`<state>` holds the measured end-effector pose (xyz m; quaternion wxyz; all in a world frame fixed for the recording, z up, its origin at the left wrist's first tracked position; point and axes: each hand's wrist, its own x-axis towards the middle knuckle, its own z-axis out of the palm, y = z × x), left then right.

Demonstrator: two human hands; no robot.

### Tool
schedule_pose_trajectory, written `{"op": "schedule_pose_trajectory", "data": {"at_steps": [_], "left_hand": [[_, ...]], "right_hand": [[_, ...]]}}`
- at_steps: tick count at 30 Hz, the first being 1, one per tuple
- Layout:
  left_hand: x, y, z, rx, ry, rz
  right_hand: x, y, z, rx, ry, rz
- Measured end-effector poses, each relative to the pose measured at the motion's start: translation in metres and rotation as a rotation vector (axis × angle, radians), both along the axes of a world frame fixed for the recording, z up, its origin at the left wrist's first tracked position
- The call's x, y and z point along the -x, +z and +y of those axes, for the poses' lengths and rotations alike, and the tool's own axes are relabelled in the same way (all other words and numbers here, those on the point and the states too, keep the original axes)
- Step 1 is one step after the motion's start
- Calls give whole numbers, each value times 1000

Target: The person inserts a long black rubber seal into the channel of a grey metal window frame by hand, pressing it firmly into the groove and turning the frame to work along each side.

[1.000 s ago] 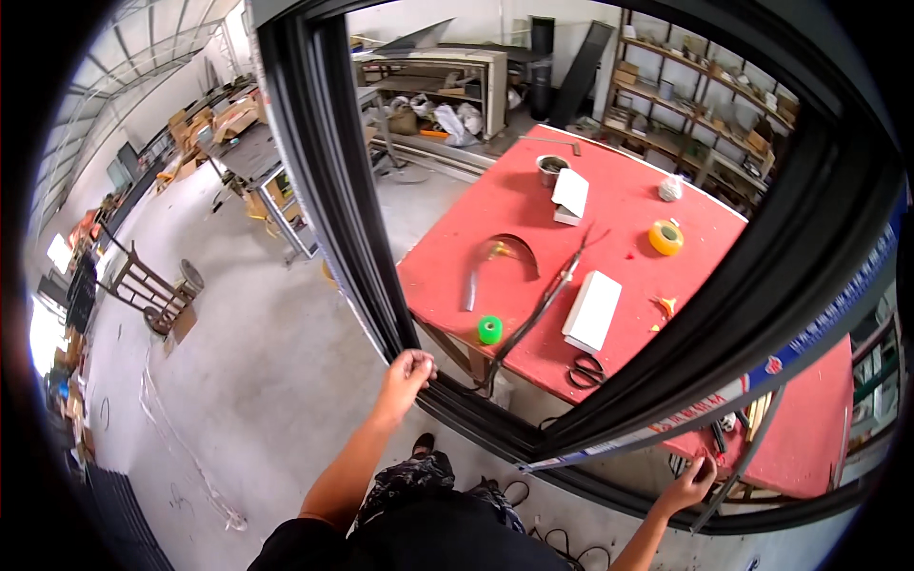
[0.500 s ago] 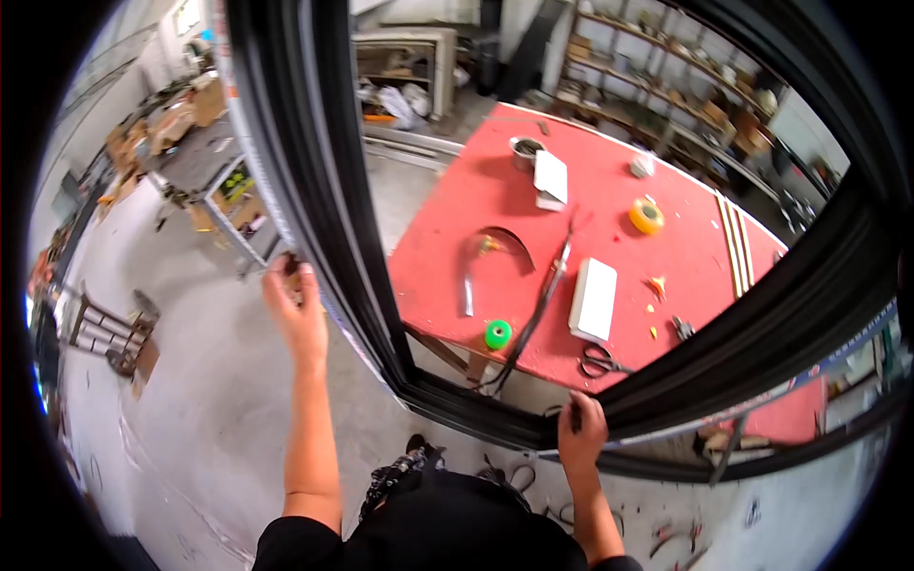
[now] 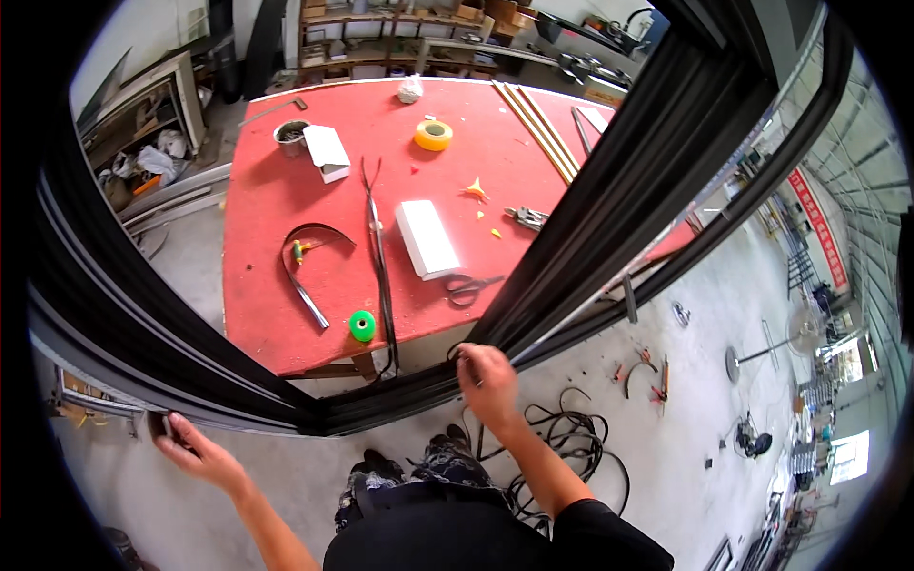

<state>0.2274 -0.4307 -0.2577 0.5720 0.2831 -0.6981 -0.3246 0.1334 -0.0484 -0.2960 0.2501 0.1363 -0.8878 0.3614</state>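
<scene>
A large black profile frame stands in front of me, its lower corner above my feet. My right hand is closed at the bottom bar, fingers pinched on a thin black strip that makes a small loop beside the fingertips. Further left, my left hand is closed against the outer edge of the frame's left side. A small dark object sits between its thumb and fingers, too dim to name. On the floor by my right forearm lies a loose coil of black strip.
Behind the frame, a red table carries white boxes, scissors, a yellow tape roll, a green roll, pliers and a metal can. Tools and a standing fan are on the floor to the right.
The view has swung to the right, bringing in the coil and the fan. My left hand now sits lower in the picture along the frame's outer edge; my right hand stays at the bottom bar.
</scene>
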Motion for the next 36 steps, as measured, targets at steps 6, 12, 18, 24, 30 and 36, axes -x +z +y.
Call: {"op": "schedule_pose_trajectory", "data": {"at_steps": [6,12,18,24,30,36], "left_hand": [[16,40,62,476,-287,205],[76,10,182,-205,-937,-97],[136,-70,308,-90,-1178,-378],[174,-158,414,-53,-1100,-445],[174,-188,443,-151,-956,-411],[171,-198,454,-106,-848,-401]], "right_hand": [[2,46,86,-16,-392,165],[34,95,140,-37,-454,519],[50,109,169,-323,-236,596],[75,110,197,-482,6,741],[104,116,210,-674,211,872],[130,105,210,-801,251,1064]]}}
